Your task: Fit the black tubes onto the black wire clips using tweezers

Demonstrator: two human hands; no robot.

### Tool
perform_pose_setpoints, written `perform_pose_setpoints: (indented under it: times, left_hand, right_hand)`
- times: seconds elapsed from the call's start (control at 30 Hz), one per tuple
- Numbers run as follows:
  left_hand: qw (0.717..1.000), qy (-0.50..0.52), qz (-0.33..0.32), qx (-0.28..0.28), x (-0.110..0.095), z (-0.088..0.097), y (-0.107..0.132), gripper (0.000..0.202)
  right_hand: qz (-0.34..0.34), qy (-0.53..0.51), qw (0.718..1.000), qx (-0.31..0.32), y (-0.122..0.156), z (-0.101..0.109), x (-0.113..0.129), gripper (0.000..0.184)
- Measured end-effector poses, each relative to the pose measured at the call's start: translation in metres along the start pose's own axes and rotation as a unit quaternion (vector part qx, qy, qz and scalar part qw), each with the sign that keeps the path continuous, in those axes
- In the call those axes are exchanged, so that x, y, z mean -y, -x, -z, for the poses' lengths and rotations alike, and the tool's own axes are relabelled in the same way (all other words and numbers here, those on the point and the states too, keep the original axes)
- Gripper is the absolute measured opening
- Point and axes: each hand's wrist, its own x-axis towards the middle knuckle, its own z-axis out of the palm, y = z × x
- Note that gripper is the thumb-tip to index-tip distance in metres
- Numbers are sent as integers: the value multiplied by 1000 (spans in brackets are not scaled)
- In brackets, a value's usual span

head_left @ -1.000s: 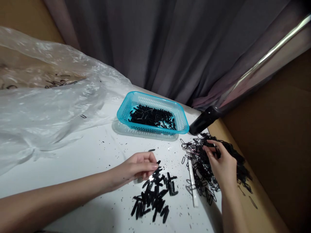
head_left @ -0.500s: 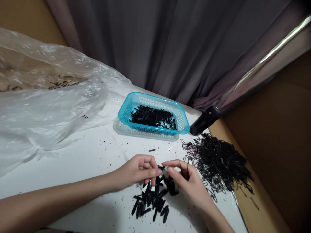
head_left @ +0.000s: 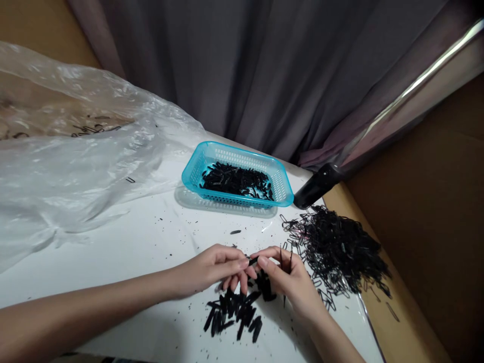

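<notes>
Above the near part of the tabletop (head_left: 128, 242), the left hand (head_left: 217, 267) and the right hand (head_left: 285, 277) meet at one black piece (head_left: 253, 260). Both hands grasp it: the left pinches one end with thumb and fingertip, and the right pinches the other. The left hand's other fingers hang loosely curled below. Thin dark wires (head_left: 291, 254) show at the right hand's fingers; whether they are gripped or merely hooked there cannot be told.

Possible faults: the piece may slip if either pinch loosens, since its small size leaves little to grip. It would then probably fall among the similar strips (head_left: 234, 312) just below and be hard to single out. The wires may snag if the right hand turns. A low sweep of either hand may scatter the strips.

Appearance: the piece is short, narrow and nearly straight, with a dull surface; the fingertips hide its ends. It sits slightly aslant, right end higher in view. Beyond it stands the blue basket (head_left: 280, 184), holding more strips. To the right lies a heap of black loops (head_left: 340, 252).
</notes>
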Motion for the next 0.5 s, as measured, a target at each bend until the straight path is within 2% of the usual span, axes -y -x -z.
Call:
perform_pose_setpoints:
  times: [0.27,0.37,0.5]
  left_hand:
    - [999,3,5,-41,0,-1,0,43]
    - [996,-18,-56,-66,0,0,2,35]
    - [976,-116,-148,-108,-6,2,6,25]
  right_hand:
    - [51,79,996,11,0,0,3,24]
    - [54,108,993,-15,3,-1,3,30]
    - [60,175,981,-49,7,3,3,41]
